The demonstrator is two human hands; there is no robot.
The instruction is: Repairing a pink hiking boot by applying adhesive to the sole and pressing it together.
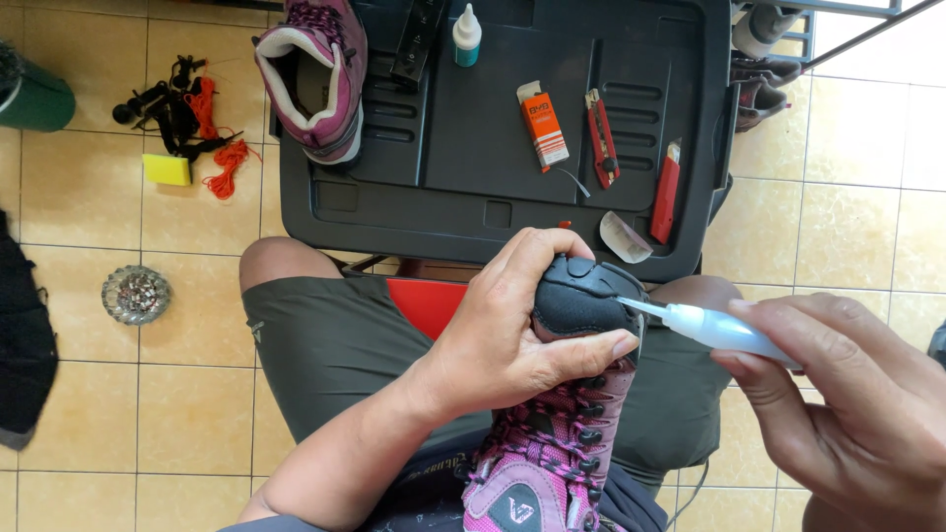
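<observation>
— Flooring first: what is logged?

— Item one: beige square floor tiles [197, 394] with dark grout, all round the seated person. Item two: black plastic tray-lid [473, 148], ribbed, lying flat at the far middle, just beyond the knees.

— Contents of that lid?

— One purple shoe [315, 79] at its far left corner, opening up. One small white glue bottle [466, 34] standing upright. One orange box [544, 126], one red utility knife [602, 138] beside it, a second red cutter [666, 192] to the right, and a curled scrap of pale material [625, 236] at the near edge.

— Floor items, left side?

— Green cylinder [34, 99] at the far left edge, a tangle of black parts and orange cord [212, 138], a yellow sponge [167, 169], and a glass dish [136, 295] nearer. More footwear shows at the far right, partly hidden.

— And the hands?

— Left hand [503, 345] is clamped over the black toe cap of a purple laced boot [557, 443], which rests on the lap, toe pointing far. Right hand [867, 394], at the near right, pinches a clear glue tube [719, 330] between thumb and fingers; its fine nozzle touches the toe cap's right edge. Red object [429, 300] lies between the thighs, under the left hand.
</observation>
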